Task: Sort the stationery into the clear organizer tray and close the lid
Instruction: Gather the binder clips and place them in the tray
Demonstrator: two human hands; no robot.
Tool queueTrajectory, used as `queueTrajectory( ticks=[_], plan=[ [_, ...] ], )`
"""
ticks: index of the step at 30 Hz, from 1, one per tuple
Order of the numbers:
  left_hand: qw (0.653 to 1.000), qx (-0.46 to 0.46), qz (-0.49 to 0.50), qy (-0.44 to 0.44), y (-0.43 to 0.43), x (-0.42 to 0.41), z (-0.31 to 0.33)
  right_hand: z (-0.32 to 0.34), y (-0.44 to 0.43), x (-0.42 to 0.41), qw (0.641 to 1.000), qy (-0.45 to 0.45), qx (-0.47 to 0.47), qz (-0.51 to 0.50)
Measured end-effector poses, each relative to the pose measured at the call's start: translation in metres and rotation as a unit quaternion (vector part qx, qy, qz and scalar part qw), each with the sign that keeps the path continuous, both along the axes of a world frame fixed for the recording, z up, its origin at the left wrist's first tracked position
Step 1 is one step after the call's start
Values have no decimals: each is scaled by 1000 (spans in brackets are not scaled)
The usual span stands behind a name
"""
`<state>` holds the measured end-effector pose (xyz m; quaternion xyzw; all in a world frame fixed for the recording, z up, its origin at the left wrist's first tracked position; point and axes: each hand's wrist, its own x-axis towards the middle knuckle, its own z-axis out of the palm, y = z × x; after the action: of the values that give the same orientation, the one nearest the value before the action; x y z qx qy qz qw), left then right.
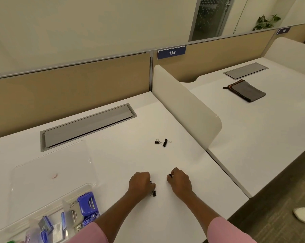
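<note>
My left hand [140,184] rests fisted on the white desk, closed around black binder clips [153,192] that poke out under its fingers. A hand's width to the right, my right hand [179,181] pinches one small black binder clip [170,175] at its fingertips. Two more black binder clips [163,142] lie loose farther back on the desk. The clear organizer tray [25,223] sits at the lower left with its clear lid [51,169] swung open behind it. Inside it are a blue stapler [86,206] and blue staple boxes [46,225].
A white divider panel [185,104] stands along the desk's right side. A grey cable hatch [88,125] is set into the desk at the back. A folded dark cloth [246,91] lies on the neighbouring desk. White shoes [304,214] are on the floor at right.
</note>
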<state>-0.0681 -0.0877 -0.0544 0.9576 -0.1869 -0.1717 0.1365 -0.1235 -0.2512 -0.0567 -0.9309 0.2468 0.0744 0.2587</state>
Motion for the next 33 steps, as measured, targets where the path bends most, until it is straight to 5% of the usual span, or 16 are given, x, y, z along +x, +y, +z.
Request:
queueTrajectory(
  ticks=[4, 9, 13, 18, 24, 27, 33],
  plan=[
    [986, 72, -104, -106, -1, -3, 1, -1, 1, 0, 999, -8, -54, 0],
    [981, 107, -131, -98, 3, -5, -11, 2, 1, 5, 997, -25, -75, -16],
    [992, 58, -79, -84, 0, -4, -8, 2, -2, 8, 984, -70, 129, -104],
    [999, 16, -32, -31, 2, 5, 3, 25, 4, -1, 894, -53, 416, -156],
    [991, -104, 77, -19, 14, 12, -1, 30, 18, -9, 849, -18, 508, -141],
    [980, -155, 126, 8, 19, 14, -2, 28, 22, -10, 857, 1, 501, -118],
    [907, -293, 268, 138, 18, 12, 18, 24, 27, -12, 848, 11, 519, -107]
  ],
)
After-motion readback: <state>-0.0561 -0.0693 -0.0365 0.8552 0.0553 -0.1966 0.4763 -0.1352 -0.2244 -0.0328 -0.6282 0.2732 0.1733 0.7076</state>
